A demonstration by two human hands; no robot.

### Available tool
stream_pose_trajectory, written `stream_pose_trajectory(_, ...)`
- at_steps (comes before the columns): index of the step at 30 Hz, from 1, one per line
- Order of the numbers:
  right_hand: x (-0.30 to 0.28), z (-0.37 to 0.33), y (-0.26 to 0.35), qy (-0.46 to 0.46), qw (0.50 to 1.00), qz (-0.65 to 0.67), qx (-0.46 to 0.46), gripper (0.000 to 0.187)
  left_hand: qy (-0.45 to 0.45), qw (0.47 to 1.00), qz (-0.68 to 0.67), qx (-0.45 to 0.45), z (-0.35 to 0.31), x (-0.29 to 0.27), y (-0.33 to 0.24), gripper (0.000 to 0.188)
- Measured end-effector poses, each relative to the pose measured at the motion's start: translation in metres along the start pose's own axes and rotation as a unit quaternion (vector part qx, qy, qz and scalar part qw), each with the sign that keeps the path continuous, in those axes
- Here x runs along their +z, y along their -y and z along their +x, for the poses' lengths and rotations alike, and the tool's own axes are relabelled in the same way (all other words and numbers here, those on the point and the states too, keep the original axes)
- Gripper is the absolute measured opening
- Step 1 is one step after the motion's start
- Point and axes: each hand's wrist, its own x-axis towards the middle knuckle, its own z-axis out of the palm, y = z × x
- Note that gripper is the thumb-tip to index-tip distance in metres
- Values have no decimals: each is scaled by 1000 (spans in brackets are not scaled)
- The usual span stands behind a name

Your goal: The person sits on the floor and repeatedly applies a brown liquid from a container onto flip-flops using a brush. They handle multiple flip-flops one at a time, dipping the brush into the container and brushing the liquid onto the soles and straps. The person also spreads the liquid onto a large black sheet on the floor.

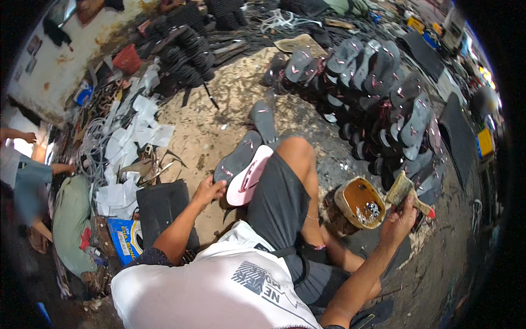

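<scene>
Grey rubber flip-flops with pink straps (405, 90) heaped front-right, judged assembled; stained tan floor (186, 137), cluttered workshop. Yellowish tub (341, 198) holding brown liquid (361, 193). Pale-pink flip-flop (239, 189) and lone grey flip-flop (240, 158) side by side, apparently pending; left hand's (208, 192) fingers touching grey one's near end, pinch unclear. Right hand's (400, 222) fingers pinching stubby wooden brush (400, 189).

Brush (401, 189) right of tub (343, 204)

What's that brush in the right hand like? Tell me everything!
The brush is broad, its pale yellowish head grimy and dark-blotched. Its handle ends in a red tip, toward the picture's lower right. The right hand grips it beside the tub of orange-brown liquid. Its material is too blurry to tell.
</scene>
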Motion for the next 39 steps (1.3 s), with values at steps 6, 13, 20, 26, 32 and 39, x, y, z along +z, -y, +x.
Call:
stream_pose_trajectory(6,-51,-8,-1,-86,995,-58,11,34,-21,980,-161,113,19,17,-91,16)
stream_pose_trajectory(13,-56,-28,9,-170,983,-66,-10,35,-6,995,-57,82,58,7,-84,41)
stream_pose_trajectory(20,-76,-45,18,-193,966,-162,58,37,-291,898,258,207,74,-12,-8,55)
stream_pose_trajectory(26,-80,-37,1,-192,968,-153,55,39,-181,764,544,297,69,-22,-13,44)
stream_pose_trajectory(32,-97,-18,-12,-147,969,-186,74,52,-21,844,533,57,78,14,-101,44)
stream_pose_trajectory(39,-62,-21,-2,-171,958,-216,77,54,-202,865,391,240,92,74,-75,74)
